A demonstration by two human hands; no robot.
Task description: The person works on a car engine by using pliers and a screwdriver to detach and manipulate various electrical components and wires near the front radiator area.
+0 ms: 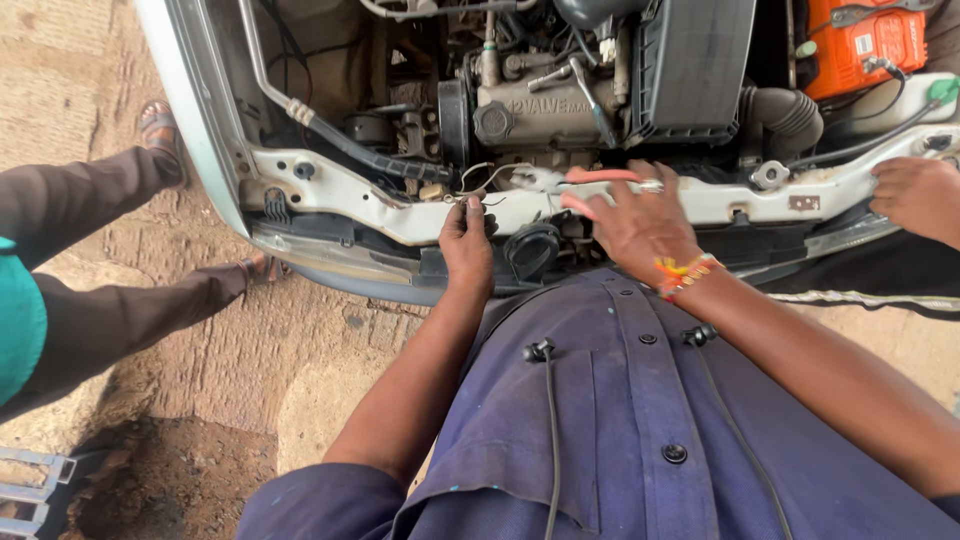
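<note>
Blue work shirt fills the 6 o'clock edge, buttoned, with two thin black cords hanging down it. From there both bare forearms reach up toward 12 o'clock.

Left hand has its fingers closed on thin loose wires at the front crossmember of a car, just left of centre. Right hand grips pliers with red handles, fingers curled round them, a ring on one finger and an orange-and-yellow thread band on the wrist. The pliers sit just at 3 o'clock of the wires, over the white crossmember. A round black horn hangs below, between the two hands.

Beyond the crossmember, at 12 o'clock, lies the open engine bay: one grey engine cover, one black air-filter box, one orange battery at 1 o'clock, and black hoses.

At 3 o'clock a third hand, another person's, rests on the crossmember. At 9 o'clock another person's two legs in dark trousers and two sandalled feet stand on rough, sandy concrete ground, outdoors in daylight.
</note>
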